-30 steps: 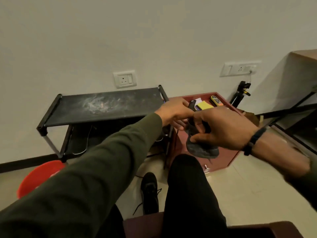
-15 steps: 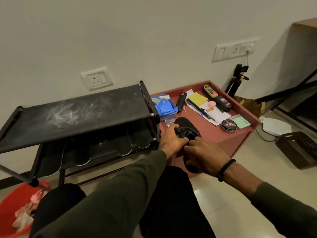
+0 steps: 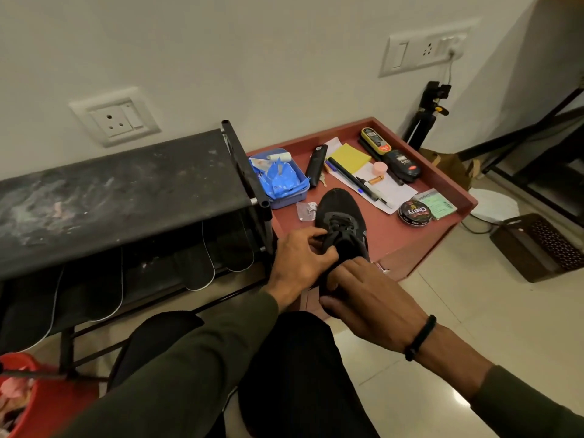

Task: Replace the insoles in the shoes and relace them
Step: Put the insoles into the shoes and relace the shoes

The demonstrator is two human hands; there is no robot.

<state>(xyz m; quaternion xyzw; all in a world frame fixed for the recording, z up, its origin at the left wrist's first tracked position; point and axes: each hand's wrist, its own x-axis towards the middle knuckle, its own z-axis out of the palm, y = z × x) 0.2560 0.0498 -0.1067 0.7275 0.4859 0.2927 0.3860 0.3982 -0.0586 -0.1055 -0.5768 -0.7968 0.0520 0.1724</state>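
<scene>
- The shoe (image 3: 343, 216) sits on the red table (image 3: 442, 197), heel over the near edge.
- Left hand (image 3: 298, 263) pinches a lace (image 3: 328, 240); right hand (image 3: 369, 298) grips the heel, fingers curled.
- Risk: a hard tug could drag the shoe off the edge, or the lace could slip from the pinch.

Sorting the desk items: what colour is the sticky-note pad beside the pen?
Yellow; the sticky-note pad shows clearly in the head view.
</scene>
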